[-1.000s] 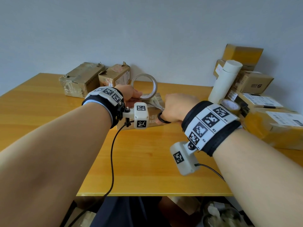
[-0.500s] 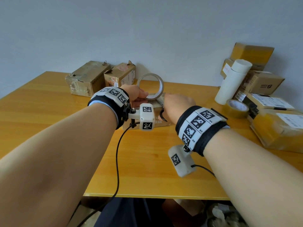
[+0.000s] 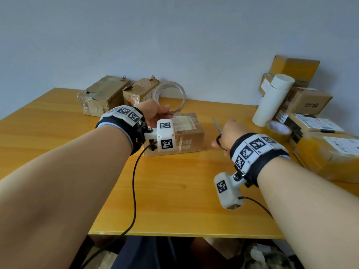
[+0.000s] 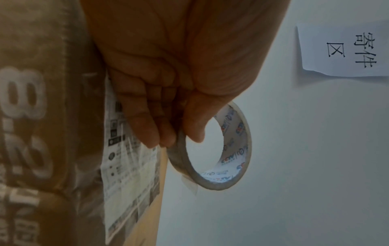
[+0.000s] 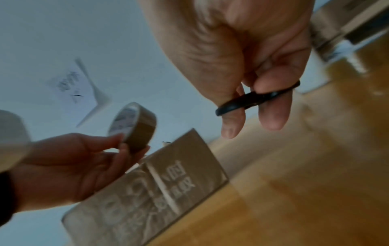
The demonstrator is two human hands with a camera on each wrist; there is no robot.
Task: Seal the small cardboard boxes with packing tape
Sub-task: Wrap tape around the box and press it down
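Observation:
A small cardboard box (image 3: 187, 133) with a white label under clear tape lies mid-table; it also shows as box (image 4: 52, 133) and box (image 5: 160, 191). Just above its far left end my left hand (image 3: 155, 113) pinches a roll of clear packing tape (image 3: 171, 97), thumb inside the ring, seen as tape roll (image 4: 212, 153) and roll (image 5: 134, 129). To the right of the box my right hand (image 3: 231, 134) grips black-handled scissors (image 3: 217, 127), blades pointing away; the handle loops (image 5: 256, 98) sit round my fingers.
Two worn cardboard boxes (image 3: 104, 96) stand at the back left. At the right are a stack of parcels (image 3: 310, 117), a white tube (image 3: 272, 100) and a brown tape roll (image 3: 278, 129). The table's front edge (image 3: 184, 232) is near me.
My right hand with the scissors has pulled away to the right of the box. The tape roll now stands free of the box in my left hand.

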